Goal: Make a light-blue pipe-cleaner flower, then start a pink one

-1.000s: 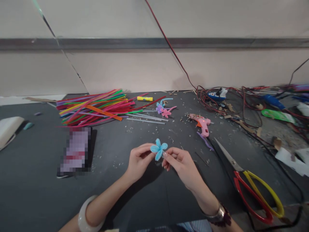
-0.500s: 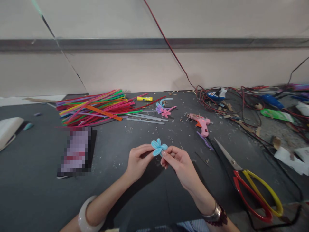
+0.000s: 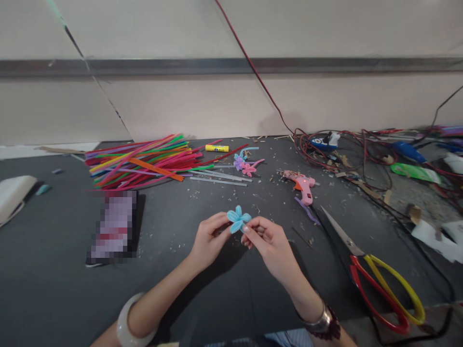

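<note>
A light blue fuzzy flower [image 3: 238, 220] with several looped petals is held above the dark table between both hands. My left hand [image 3: 211, 241] pinches it from the left, thumb and fingers at a petal. From the right, my right hand [image 3: 265, 241] grips its lower right side between thumb and forefinger, the other fingers curled. Beyond the hands lie a pink flower [image 3: 248, 168] and a purple flower [image 3: 238, 163], with another blue one partly behind them.
Colourful pipe cleaners [image 3: 144, 161] lie at the back left, above a pixelated object [image 3: 112, 226]. A yellow tube [image 3: 217, 148] lies behind. To the right are a pink glue gun [image 3: 305, 185], large scissors [image 3: 361, 253], tangled cords and scraps.
The blue flower is turned very slightly, and my left hand has shifted a little upward. Both hands keep their hold on it.
</note>
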`<state>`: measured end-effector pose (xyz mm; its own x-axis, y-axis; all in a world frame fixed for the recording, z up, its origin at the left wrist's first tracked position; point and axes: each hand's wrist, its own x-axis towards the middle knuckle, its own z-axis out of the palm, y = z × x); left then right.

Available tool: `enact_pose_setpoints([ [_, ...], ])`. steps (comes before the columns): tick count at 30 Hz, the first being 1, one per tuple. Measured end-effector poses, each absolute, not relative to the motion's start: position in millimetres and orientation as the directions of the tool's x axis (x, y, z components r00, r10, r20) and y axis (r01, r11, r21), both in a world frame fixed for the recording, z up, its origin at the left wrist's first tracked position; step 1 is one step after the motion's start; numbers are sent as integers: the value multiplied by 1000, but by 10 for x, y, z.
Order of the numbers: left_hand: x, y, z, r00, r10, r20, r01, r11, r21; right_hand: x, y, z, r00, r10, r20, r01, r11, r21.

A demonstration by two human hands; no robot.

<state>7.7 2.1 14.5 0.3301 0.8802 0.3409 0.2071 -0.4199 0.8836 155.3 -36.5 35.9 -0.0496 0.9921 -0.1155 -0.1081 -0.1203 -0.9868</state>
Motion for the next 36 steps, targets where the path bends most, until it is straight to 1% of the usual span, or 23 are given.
enact_pose_setpoints([
  [3,76,23,148,306,894,327,184,-393,901,1550,-359,337,-34,992,-122,-133,-126,-983],
  [6,78,18,143,245,914,324,170,-369,914,1535,-351,302,31,991,-130,-230,-120,-966],
  [9,83,12,130,182,929,323,159,-352,923,1506,-359,277,79,980,-181,-291,-151,-945],
  [11,87,8,120,161,932,324,151,-348,925,1480,-374,273,27,974,-224,-268,-209,-941],
  [13,90,1,112,170,929,329,137,-353,926,1449,-388,278,-26,974,-224,-233,-224,-946],
  [17,94,-17,114,224,932,286,141,-322,936,1401,-387,321,-16,988,-153,-198,-153,-968],
  [20,92,-22,125,236,941,243,146,-282,948,1413,-364,367,-12,988,-151,-155,-151,-976],
  [22,88,-18,125,243,943,229,114,-263,958,1461,-340,389,-11,989,-147,-139,-147,-979],
  [26,77,5,97,315,921,228,29,-249,968,1623,-256,395,37,994,-103,-134,-97,-986],
  [28,70,20,83,357,901,247,43,-280,959,1696,-205,388,-4,996,-92,-83,-92,-992],
  [30,62,34,84,322,907,272,86,-314,946,1740,-161,378,-47,996,-73,-34,-75,-997],
  [32,57,41,109,222,930,294,86,-319,944,1752,-131,361,-31,999,-42,-12,-43,-999],
  [34,64,38,153,168,949,267,8,-272,962,1737,-115,337,2,1000,-21,-12,-21,-1000],
  [36,84,27,194,225,959,171,-90,-155,984,1704,-109,315,-5,1000,-22,-23,-22,-999],
])
